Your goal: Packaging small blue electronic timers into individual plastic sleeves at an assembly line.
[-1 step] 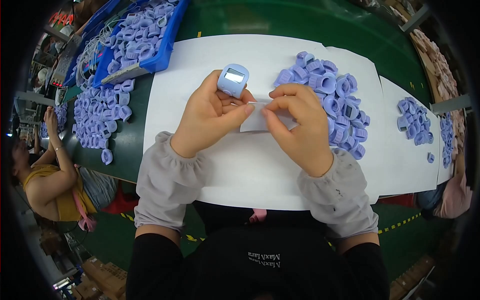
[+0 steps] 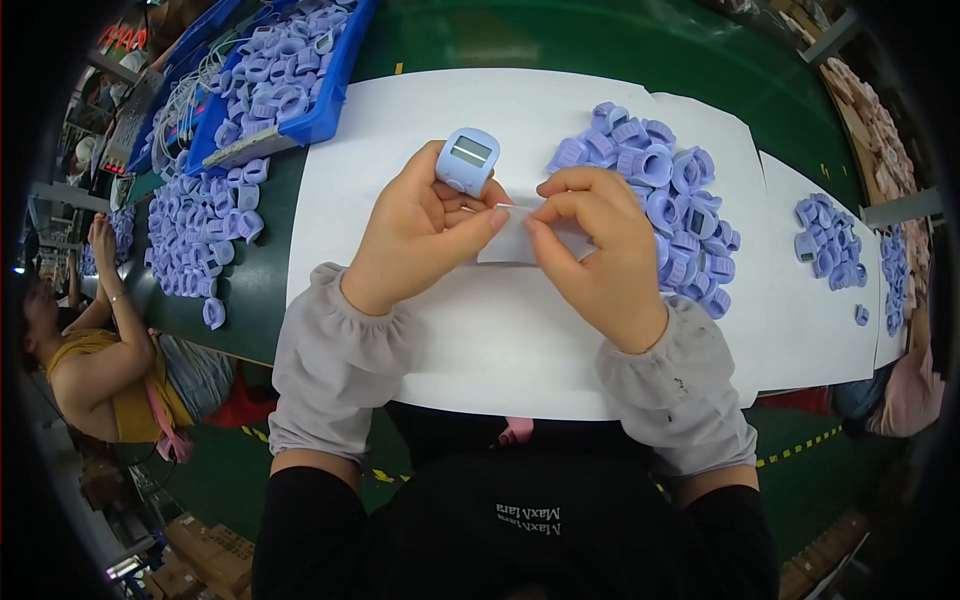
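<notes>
White paper [image 2: 480, 350] covers the worktable. Toward 12 o'clock, a pale blue counter [image 2: 466, 165] with a small screen is gripped in the left hand [image 2: 410, 230], its thumb also on a thin white strip [image 2: 508, 206]. At 2 o'clock, the right hand [image 2: 595, 245] curls its fingers beside that strip; whether they pinch it, I cannot tell. Similar counters [image 2: 655, 170] lie heaped just beyond; a blue bin [image 2: 345, 80] at 11 o'clock holds more.

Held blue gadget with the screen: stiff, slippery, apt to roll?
The gadget is probably stiff: it looks moulded, with a crisp outline. Likely a bit slippery, since its surface looks smooth. Might rock if pushed, given its rounded edges.
</notes>
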Motion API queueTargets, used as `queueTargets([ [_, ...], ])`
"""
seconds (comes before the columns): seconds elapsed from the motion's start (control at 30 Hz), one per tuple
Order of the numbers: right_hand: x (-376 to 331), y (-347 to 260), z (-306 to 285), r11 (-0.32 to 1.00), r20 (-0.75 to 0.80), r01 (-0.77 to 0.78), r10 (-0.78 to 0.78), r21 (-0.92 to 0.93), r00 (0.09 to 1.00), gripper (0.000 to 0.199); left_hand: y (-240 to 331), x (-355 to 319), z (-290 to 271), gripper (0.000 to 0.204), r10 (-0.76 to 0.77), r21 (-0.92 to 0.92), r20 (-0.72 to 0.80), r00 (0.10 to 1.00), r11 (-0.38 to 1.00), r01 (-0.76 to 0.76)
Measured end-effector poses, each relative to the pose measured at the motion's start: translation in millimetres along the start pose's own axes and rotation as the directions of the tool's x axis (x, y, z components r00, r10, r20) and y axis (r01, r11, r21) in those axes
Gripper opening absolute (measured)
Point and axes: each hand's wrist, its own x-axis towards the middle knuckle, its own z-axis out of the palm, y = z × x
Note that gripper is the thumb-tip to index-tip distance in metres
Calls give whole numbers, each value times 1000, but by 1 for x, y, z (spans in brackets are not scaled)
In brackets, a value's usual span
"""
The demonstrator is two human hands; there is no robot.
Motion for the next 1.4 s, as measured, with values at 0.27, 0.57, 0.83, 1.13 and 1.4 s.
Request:
queueTargets([
  [0.27, 1, -3, -15, 860, 148, -201, 147, 470, 978, 13, 0, -1, -5, 28, 48, 119, 92, 995, 991, -58],
  [0.57, 0, -2, -14, 798, 172, -232, 163, 557, 972, 11, -11, -2, 2, 27, 263, 342, 207, 942, 883, -322],
  [0.83, -1, -1, -14, 827, 132, -229, 188, 514, 973, 12, -6, -4, 6, 23, 222, 399, 210, 952, 870, -291],
  [1.13, -1, 0, -13, 827, 130, -223, 182, 516, 975, 11, -15, -2, 7, 27, 297, 366, 165, 940, 867, -338],
  [1.4, -2, 1, -13, 818, 126, -223, 184, 530, 975, 11, -13, -2, 7, 27, 265, 379, 161, 951, 873, -308],
])
